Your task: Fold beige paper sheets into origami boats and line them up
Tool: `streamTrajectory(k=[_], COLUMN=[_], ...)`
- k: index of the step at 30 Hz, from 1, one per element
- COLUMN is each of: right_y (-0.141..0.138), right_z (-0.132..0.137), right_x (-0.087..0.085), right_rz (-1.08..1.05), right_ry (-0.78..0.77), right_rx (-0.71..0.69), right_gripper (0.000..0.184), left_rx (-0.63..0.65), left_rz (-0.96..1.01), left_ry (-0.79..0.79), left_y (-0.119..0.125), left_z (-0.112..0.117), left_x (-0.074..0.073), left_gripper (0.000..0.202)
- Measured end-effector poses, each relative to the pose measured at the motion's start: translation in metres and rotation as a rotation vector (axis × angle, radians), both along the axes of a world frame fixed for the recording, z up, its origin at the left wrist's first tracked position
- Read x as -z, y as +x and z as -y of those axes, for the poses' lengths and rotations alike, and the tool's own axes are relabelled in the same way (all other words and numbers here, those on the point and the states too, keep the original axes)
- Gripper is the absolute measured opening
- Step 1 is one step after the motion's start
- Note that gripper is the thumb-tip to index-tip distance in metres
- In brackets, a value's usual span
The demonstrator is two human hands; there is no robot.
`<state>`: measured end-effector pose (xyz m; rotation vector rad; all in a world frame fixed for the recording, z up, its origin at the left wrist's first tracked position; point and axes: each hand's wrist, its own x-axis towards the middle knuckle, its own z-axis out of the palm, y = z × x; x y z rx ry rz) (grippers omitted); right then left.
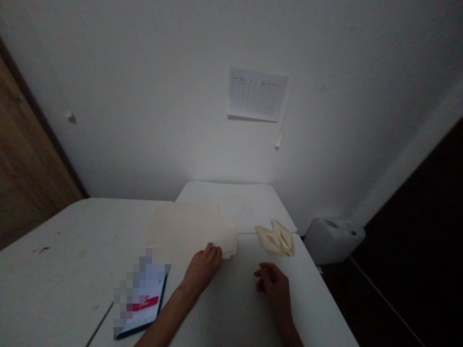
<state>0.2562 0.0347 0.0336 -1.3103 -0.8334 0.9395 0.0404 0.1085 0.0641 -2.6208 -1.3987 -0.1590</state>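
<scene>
left hand (204, 265): fingers bent and drawn together at the near edge of the sheets (191, 231), close to their right corner. the fingertips meet the paper; whether they pinch an edge or only press on it cannot be told. right hand (275, 285): fingers half curled and slightly apart, nothing visible between them. it is held over the table (202, 313), apart from the sheets and on the near side of the folded piece (277, 239).

sheets: pale, flat, overlapping with edges out of line, located ahead of the left hand. the exact count cannot be read. folded piece: same pale colour, pointed, creased, lying right of the sheets, near the table's right edge. whether it is one item or two touching is unclear.

status: folding appears done on the piece at right; whether that piece is complete cannot be confirmed. the visible sheets show no clear crease and are judged unfolded, so that stock appears to be left.

surroundings: tablet (155, 300) on the table, left of the left forearm, screen partly blurred; chart (257, 94) on the wall (144, 96); jug (325, 243) beyond the table's right edge.
</scene>
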Motion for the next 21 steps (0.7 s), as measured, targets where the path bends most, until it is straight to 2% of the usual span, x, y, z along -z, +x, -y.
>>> streamTrajectory(k=[5,13,17,21], right_y=[0.000,-0.002,-0.003,-0.004], right_z=[0.000,0.001,0.002,0.003], right_x=[0.002,0.003,0.001,-0.001], right_rz=[0.011,0.077,0.082,0.075], right_ry=[0.021,0.045,0.038,0.039], right_rx=[-0.007,-0.010,-0.009,-0.022], right_gripper=[0.041,0.037,0.034,0.034], left_rx=[-0.064,-0.208,-0.236,-0.195], left_rz=[-0.007,-0.001,-0.006,-0.023], left_ry=[-0.022,0.020,0.009,-0.038], left_y=[-0.008,-0.031,-0.036,-0.036], left_z=[-0.019,-0.065,-0.078,-0.076], left_x=[-0.013,-0.038,-0.039,-0.032], left_gripper=[0.030,0.030,0.031,0.021])
